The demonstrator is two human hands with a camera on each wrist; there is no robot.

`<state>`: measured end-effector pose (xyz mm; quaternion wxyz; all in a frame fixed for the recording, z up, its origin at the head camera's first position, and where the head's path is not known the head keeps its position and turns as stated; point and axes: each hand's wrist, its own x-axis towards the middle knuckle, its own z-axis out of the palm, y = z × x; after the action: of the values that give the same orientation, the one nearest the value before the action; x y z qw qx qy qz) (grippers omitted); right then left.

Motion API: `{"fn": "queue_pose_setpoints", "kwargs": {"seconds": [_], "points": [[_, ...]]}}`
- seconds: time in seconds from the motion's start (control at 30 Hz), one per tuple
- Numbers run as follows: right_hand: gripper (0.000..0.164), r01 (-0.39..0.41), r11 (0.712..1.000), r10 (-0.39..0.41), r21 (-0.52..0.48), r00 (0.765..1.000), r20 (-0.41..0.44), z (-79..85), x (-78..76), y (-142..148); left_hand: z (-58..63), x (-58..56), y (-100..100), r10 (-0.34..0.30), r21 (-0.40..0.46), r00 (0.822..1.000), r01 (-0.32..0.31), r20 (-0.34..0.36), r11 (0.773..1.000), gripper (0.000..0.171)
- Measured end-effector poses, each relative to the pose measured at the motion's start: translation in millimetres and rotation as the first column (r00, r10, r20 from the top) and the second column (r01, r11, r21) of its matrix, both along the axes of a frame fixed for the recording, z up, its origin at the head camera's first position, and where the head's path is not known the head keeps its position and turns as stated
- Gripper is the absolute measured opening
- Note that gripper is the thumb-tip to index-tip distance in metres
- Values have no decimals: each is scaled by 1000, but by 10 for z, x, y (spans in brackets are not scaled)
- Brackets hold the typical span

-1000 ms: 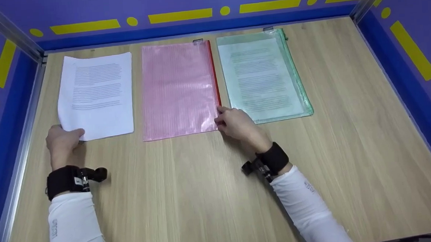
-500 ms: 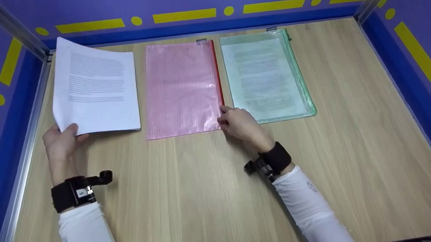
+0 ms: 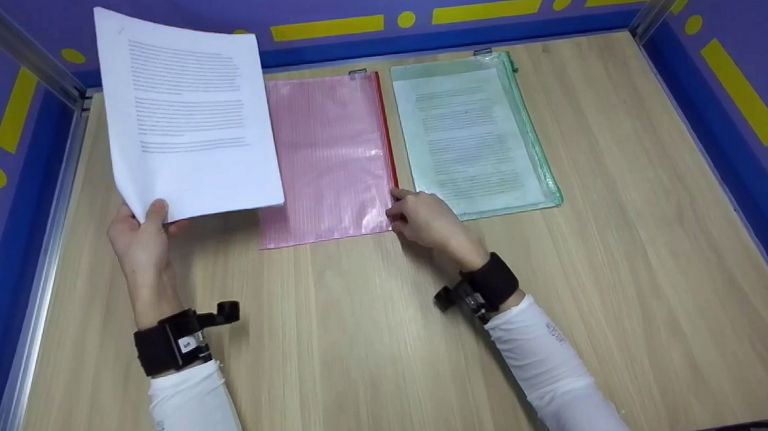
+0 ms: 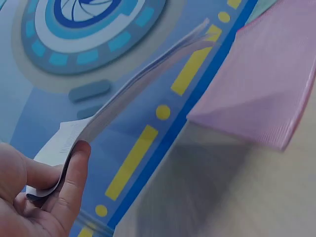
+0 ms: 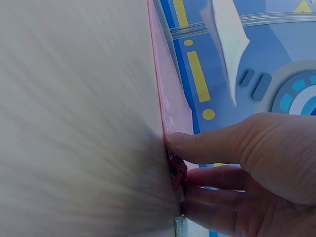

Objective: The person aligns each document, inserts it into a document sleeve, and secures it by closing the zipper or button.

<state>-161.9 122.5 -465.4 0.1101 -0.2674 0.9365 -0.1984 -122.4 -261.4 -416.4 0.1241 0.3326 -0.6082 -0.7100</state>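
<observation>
My left hand (image 3: 142, 241) pinches a thin stack of printed paper (image 3: 188, 120) by its lower left corner, thumb on top and fingers beneath. The paper is raised off the table, slightly bowed, and overlaps the left part of a pink zip folder (image 3: 332, 159) in the head view. That folder lies flat, its red zipper along the right edge. At its lower right corner my right hand (image 3: 427, 220) pinches the zipper edge. A dark red zipper pull (image 5: 177, 168) shows between thumb and fingers in the right wrist view.
A green zip folder (image 3: 472, 138) with a printed sheet inside lies to the right of the pink one. Small dark clips (image 3: 357, 73) sit at the folders' top edges. Blue and purple panels (image 3: 320, 2) wall in the wooden table (image 3: 351, 342) at the back and sides.
My left hand has lifted the paper stack off the table and carried it up and to the right, partly over the pink folder. The right hand stays at the zipper corner.
</observation>
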Motion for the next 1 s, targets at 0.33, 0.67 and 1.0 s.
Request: {"fn": "queue_pose_setpoints", "kwargs": {"seconds": [0.33,0.67,1.0], "points": [[28,126,985,-126,-119,992,12,50,-44,31,-96,-175,644,-137,-63,989,134,-47,989,39],[55,434,761,-345,-483,900,266,62,-96,94,-232,-231,1183,-228,-99,958,213,-175,972,37],[67,700,424,-181,-574,687,704,155,-168,88,-245,-233,1576,-316,-173,912,278,-261,945,33]]}}
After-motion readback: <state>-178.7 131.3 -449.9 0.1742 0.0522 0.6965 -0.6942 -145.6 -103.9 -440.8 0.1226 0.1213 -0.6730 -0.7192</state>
